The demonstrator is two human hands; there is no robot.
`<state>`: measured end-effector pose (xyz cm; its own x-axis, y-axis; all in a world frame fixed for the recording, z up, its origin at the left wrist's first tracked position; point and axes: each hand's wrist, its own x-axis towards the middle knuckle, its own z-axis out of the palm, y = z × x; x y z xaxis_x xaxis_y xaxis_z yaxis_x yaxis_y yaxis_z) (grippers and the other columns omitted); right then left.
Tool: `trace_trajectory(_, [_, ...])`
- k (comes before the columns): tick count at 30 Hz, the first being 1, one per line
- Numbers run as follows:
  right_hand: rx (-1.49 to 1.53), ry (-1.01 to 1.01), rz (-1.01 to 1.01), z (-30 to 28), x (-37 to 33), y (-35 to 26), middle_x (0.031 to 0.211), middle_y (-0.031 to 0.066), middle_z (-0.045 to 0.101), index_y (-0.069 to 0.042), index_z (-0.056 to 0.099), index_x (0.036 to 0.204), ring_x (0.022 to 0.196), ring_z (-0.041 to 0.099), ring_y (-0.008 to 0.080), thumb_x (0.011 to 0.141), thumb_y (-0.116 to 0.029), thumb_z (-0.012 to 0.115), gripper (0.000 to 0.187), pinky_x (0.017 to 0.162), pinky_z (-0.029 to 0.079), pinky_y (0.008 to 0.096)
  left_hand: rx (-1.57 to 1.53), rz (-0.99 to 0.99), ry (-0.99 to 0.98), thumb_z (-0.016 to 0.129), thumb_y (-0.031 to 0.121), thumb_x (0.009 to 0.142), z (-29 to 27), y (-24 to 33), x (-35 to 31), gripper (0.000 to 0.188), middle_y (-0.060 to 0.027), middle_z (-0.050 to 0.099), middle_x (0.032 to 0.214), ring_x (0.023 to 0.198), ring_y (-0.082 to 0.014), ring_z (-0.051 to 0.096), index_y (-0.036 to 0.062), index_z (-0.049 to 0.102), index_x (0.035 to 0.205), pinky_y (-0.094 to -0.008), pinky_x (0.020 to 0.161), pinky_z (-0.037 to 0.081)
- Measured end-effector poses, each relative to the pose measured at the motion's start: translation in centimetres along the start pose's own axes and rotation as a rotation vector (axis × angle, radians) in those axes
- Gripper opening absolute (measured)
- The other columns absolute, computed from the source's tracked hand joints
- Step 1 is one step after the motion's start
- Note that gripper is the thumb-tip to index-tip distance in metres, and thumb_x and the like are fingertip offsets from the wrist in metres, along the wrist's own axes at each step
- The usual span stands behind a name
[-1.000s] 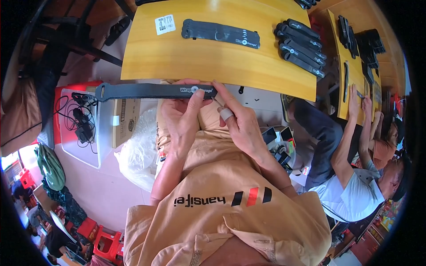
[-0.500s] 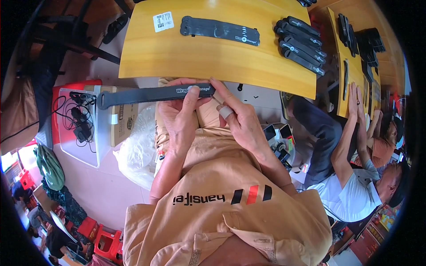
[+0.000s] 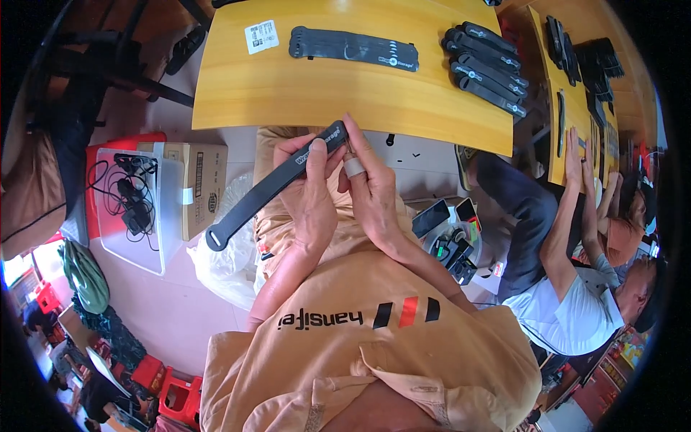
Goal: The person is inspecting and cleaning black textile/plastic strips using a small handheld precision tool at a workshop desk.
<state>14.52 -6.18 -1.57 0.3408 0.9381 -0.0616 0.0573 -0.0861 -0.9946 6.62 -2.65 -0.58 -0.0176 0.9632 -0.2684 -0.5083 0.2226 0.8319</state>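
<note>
My left hand [image 3: 311,194] grips one end of a long black strap [image 3: 270,189], which slants down to the left and ends in a loop by a plastic bag. My right hand [image 3: 368,189], with white tape on one finger, pinches the strap's upper end just below the edge of the yellow table [image 3: 345,86]. On that table lie a flat pile of black straps [image 3: 353,49] and a small white label card [image 3: 261,36].
Several rolled black straps [image 3: 486,66] are stacked at the table's right end. A cardboard box [image 3: 196,189] and a clear tray of cables [image 3: 133,209] stand on the floor at left. At right, another person [image 3: 576,288] works at a second table [image 3: 568,108].
The strap was held level across my lap; its left end has now swung down, so it slants. Both hands have risen toward the table edge.
</note>
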Motion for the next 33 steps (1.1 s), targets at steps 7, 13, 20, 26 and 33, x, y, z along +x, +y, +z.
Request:
trace_trajectory(7, [-0.028,-0.127,0.058,-0.9,0.7,-1.3,0.081,0.0011,0.052,-0.010,0.039,0.132,0.057,0.041,0.0062,0.089,0.002,0.040,0.045,0.053,0.039,0.0184,0.016,0.067,-0.058,0.055,0.004,0.085,0.1,0.6,0.4,0.023,-0.0117,0.054,0.094,0.083,-0.0176,0.059,-0.0044,0.045,0.104,-0.0280,0.075,0.053])
trace_trajectory(13, [-0.209,-0.095,-0.094,-0.9,0.4,-0.3,0.079,0.0055,0.055,-0.012,0.041,0.131,0.056,0.046,0.0090,0.083,0.008,0.040,0.052,0.053,0.041,0.0217,0.119,0.097,-0.048,0.058,0.002,0.082,-0.2,-0.4,0.8,0.022,-0.0095,0.061,0.090,0.081,-0.0126,0.059,-0.0047,0.055,0.103,-0.0221,0.070,0.049])
trace_trajectory(20, [-0.548,0.071,-0.302,0.4,0.7,1.2,0.078,0.0142,0.057,-0.011,0.043,0.129,0.061,0.057,0.0216,0.077,0.008,0.043,0.055,0.054,0.045,0.0316,0.658,0.331,-0.014,0.057,0.005,0.084,0.2,0.1,0.0,0.015,-0.0082,0.063,0.082,0.075,-0.0100,0.058,-0.0025,0.060,0.096,-0.0197,0.064,0.046])
trace_trajectory(26, [0.345,-0.105,0.146,-0.3,0.9,0.7,0.076,0.0022,0.058,-0.008,0.045,0.127,0.056,0.051,0.0104,0.084,0.004,0.045,0.045,0.049,0.042,0.0260,0.638,0.116,-0.007,0.054,0.004,0.085,0.0,0.9,0.6,0.016,-0.0104,0.063,0.087,0.076,-0.0128,0.060,-0.0032,0.058,0.099,-0.0230,0.065,0.049])
trace_trajectory(33, [-0.020,-0.103,-0.055,-0.3,1.1,-0.2,0.067,-0.0019,0.052,-0.012,0.043,0.129,0.054,0.050,0.0098,0.085,-0.001,0.047,0.046,0.046,0.042,0.0229,0.048,-0.046,-0.042,0.053,0.003,0.085,-0.3,0.9,0.8,0.016,-0.0150,0.061,0.090,0.084,-0.0184,0.061,-0.0080,0.055,0.097,-0.0287,0.077,0.052])
